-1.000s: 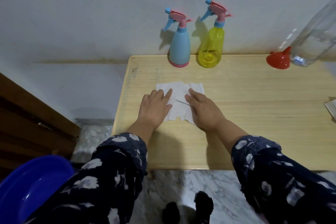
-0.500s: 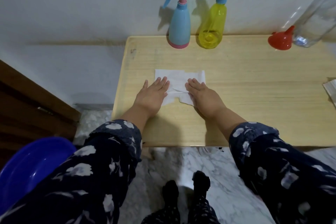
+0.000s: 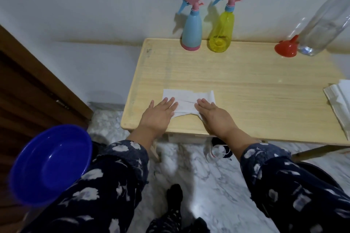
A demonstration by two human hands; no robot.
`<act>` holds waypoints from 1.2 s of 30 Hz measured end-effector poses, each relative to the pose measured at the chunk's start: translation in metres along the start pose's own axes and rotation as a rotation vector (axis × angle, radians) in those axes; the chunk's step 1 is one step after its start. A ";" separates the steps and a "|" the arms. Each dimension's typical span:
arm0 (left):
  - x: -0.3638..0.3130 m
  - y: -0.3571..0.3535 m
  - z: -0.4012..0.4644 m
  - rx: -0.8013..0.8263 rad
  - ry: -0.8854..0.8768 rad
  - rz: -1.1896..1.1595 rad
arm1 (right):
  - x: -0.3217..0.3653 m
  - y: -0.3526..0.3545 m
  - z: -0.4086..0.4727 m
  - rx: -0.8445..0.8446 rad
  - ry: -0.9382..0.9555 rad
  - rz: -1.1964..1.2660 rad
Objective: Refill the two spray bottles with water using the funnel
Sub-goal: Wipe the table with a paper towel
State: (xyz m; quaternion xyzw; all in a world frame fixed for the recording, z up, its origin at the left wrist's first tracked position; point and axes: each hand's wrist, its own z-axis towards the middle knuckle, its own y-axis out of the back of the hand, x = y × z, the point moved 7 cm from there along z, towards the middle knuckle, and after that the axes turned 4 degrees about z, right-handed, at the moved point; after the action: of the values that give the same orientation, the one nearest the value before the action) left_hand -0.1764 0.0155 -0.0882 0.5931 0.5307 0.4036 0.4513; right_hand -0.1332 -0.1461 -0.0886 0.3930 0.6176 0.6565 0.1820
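Two spray bottles stand upright against the wall at the back of the wooden table: a blue spray bottle and, to its right, a yellow spray bottle, both with pink and blue trigger heads. A red funnel lies mouth-down at the back right, touching a tall clear water bottle. My left hand and my right hand lie flat, fingers spread, on a white paper tissue near the table's front left.
A folded stack of white tissues lies at the table's right edge. A blue plastic basin is at the lower left beside a brown wooden door. Marble floor and a small clear bottle show under the table's front edge.
Both hands have slid back toward the table's front edge, still flat on the tissue. The camera has pulled back and tilted, showing more floor and basin.
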 end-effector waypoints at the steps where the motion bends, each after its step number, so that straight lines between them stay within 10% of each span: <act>1: -0.003 0.000 -0.006 0.000 0.011 -0.001 | 0.002 0.003 -0.007 -0.028 0.015 0.013; 36: -0.091 0.054 0.001 -0.152 -0.036 -0.115 | -0.017 0.064 -0.061 0.015 -0.026 -0.045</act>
State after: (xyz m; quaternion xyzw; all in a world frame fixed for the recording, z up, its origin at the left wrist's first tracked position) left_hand -0.1714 -0.0763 -0.0369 0.5328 0.5235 0.4054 0.5270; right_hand -0.1519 -0.2101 -0.0282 0.3890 0.6288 0.6423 0.2018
